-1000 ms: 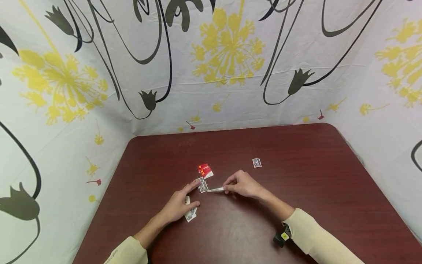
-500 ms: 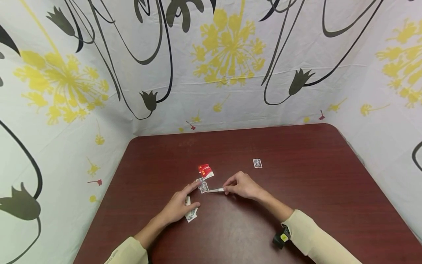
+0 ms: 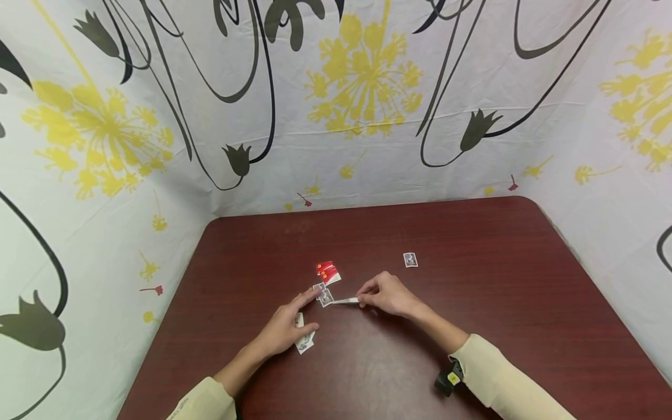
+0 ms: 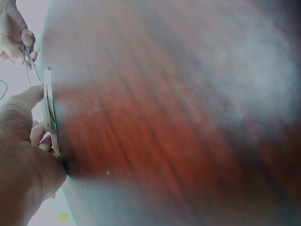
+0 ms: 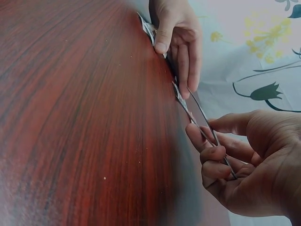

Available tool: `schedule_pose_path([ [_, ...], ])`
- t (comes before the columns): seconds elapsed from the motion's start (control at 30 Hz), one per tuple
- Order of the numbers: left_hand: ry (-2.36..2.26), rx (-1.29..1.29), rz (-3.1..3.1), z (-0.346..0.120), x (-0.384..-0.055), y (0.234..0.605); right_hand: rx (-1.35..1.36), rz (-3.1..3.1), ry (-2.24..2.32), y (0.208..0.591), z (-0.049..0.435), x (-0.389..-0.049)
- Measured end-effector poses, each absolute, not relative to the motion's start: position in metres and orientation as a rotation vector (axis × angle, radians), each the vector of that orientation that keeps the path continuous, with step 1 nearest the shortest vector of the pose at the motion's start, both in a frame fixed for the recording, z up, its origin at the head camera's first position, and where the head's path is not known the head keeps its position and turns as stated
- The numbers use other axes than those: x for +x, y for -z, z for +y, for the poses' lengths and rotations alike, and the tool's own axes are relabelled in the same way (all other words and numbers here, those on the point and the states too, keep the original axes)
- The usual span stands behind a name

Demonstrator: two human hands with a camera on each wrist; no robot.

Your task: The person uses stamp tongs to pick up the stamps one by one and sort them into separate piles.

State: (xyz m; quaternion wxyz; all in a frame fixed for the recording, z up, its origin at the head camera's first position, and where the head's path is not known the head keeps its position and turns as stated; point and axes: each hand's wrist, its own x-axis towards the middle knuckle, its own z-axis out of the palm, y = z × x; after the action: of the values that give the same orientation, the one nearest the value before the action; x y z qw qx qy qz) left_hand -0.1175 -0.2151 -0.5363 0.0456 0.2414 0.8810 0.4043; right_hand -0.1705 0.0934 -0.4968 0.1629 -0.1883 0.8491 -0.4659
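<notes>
My right hand (image 3: 387, 293) pinches a pair of thin metal tweezers (image 3: 345, 301) between thumb and fingers. Its tips point left and reach the lower edge of a small grey stamp-like picture (image 3: 326, 297), which overlaps another one. In the right wrist view the two legs of the tweezers (image 5: 204, 114) stand apart. My left hand (image 3: 282, 328) lies with fingers extended, its fingertips on the grey pictures. Below its palm and thumb several pale stamp-like papers (image 3: 304, 343) lie partly hidden; in the left wrist view these papers (image 4: 49, 106) show edge-on beside the hand.
Red stamp-like pieces (image 3: 329, 273) overlap just beyond the grey ones. A single grey piece (image 3: 410, 260) lies farther back to the right. The dark red table (image 3: 472, 245) ends at a white patterned cloth (image 3: 336, 169). A black wrist camera (image 3: 447, 379) hangs at the right sleeve.
The tweezers and the grey picture at their tips have shifted very slightly right. The left hand has stayed in place.
</notes>
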Motion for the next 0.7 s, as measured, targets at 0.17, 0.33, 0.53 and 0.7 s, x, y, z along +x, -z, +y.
schedule_pose_path([
  [0.17,-1.231,0.752,2.696,-0.2154,-0.1178,0.5364,-0.527,2.438,1.322,0.4975,0.0950,-0.1717],
  [0.33,-1.226,0.765,2.698,-0.2165,-0.1183,0.5376,-0.538,2.453,1.330,0.4970,0.0965,-0.1721],
  [0.53,-1.215,0.759,2.715,-0.2169,-0.1188,0.5394,-0.538,2.466,1.332,0.4963,0.0972,-0.1723],
  [0.7,-1.205,0.755,2.722,-0.2171,-0.1188,0.5397,-0.528,2.481,1.323,0.4975,0.0967,-0.1728],
])
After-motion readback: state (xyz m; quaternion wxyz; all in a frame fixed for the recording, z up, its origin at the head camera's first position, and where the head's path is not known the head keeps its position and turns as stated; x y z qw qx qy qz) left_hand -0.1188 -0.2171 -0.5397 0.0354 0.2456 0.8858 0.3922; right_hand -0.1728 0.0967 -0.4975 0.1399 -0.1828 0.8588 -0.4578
